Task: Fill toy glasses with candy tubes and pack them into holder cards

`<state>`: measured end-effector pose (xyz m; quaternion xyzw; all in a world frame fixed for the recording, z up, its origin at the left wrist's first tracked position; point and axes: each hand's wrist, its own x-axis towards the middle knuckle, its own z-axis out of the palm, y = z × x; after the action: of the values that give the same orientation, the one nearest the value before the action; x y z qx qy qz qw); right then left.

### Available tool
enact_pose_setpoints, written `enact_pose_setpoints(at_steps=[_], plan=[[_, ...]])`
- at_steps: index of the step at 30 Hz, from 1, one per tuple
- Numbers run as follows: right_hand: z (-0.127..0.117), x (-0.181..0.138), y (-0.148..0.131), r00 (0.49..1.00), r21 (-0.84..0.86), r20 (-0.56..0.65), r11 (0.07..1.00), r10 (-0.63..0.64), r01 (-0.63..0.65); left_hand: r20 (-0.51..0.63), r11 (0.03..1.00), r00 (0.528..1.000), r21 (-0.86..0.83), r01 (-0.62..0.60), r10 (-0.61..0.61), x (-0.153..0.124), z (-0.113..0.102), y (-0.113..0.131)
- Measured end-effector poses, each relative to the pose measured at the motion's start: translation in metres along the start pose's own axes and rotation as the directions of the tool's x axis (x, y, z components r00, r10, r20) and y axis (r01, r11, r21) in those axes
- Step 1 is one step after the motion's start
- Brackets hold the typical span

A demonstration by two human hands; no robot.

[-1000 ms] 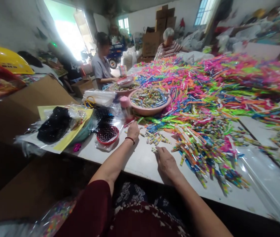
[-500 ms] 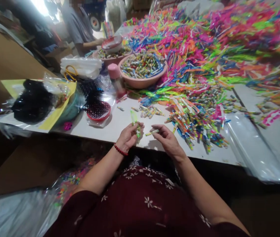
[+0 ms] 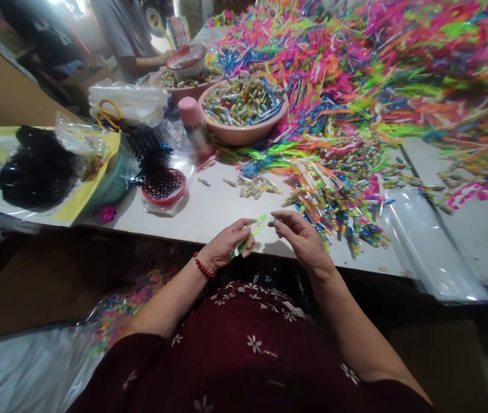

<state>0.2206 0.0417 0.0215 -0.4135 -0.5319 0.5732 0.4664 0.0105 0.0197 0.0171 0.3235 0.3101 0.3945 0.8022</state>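
Note:
Between the thumb and fingers of my left hand (image 3: 229,244) is a bright green flat strip (image 3: 258,228) with a white part, tilted up to the right. My right hand (image 3: 302,238) is closed in a pinch on a small patterned tube (image 3: 271,221), mostly hidden by the fingertips. The two hands are close together over the table's front edge, the strip's tip just short of the tube. Beyond them a few loose small tubes (image 3: 256,186) lie on the white table (image 3: 201,221). A larger heap of tubes with coloured strips (image 3: 347,212) lies to the right.
A pink bowl of tubes (image 3: 244,133) stands behind, beside a pink-capped bottle (image 3: 194,129). To the left are a red basket (image 3: 164,192) and a black bag (image 3: 39,172). Clear plastic sleeves (image 3: 437,246) overhang the right edge. Another person (image 3: 126,34) is at the back left.
The green strip has swung from upright to leaning right, toward my right hand. The tube in my right hand has turned and shows less. My view has shifted slightly.

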Motion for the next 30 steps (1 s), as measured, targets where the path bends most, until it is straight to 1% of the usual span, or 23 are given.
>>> enact_pose_setpoints(at_steps=[2, 4, 8, 10, 14, 17, 21, 27, 30], plan=[[-0.001, 0.000, -0.001, 1.000, -0.035, 0.006, 0.999, 0.006, -0.006, 0.059, 0.997, 0.996, 0.032, 0.065, -0.067, -0.002, -0.001, -0.003], [-0.001, -0.002, 0.000, 0.999, -0.054, 0.049, 0.998, 0.023, -0.020, 0.099, 0.993, 0.989, 0.049, 0.109, -0.113, -0.004, -0.001, -0.004], [0.001, -0.006, 0.006, 0.983, -0.070, 0.171, 0.996, 0.067, -0.055, 0.097, 0.985, 0.986, 0.122, 0.123, -0.135, -0.006, 0.001, -0.003], [0.001, -0.008, 0.009, 0.981, -0.048, 0.176, 0.996, 0.077, -0.069, 0.080, 0.978, 0.987, 0.167, 0.122, -0.136, -0.006, 0.003, -0.002], [-0.004, -0.009, 0.011, 0.985, -0.006, 0.144, 0.996, 0.091, -0.091, 0.065, 0.968, 0.988, 0.215, 0.127, -0.143, -0.006, 0.005, 0.000], [-0.007, -0.008, 0.009, 0.981, -0.031, 0.175, 0.997, 0.081, -0.076, 0.079, 0.958, 0.983, 0.252, 0.140, -0.164, -0.006, 0.004, 0.001], [-0.008, -0.008, 0.005, 0.969, -0.083, 0.238, 0.995, 0.065, -0.047, 0.090, 0.940, 0.971, 0.284, 0.190, -0.223, -0.007, 0.002, 0.000], [-0.011, -0.007, -0.003, 0.940, -0.162, 0.320, 0.985, 0.116, -0.066, 0.151, 0.920, 0.945, 0.316, 0.231, -0.289, -0.011, 0.000, 0.002], [-0.014, -0.008, -0.010, 0.920, -0.218, 0.385, 0.976, 0.073, 0.014, 0.178, 0.912, 0.936, 0.336, 0.233, -0.305, -0.015, 0.001, 0.005]])
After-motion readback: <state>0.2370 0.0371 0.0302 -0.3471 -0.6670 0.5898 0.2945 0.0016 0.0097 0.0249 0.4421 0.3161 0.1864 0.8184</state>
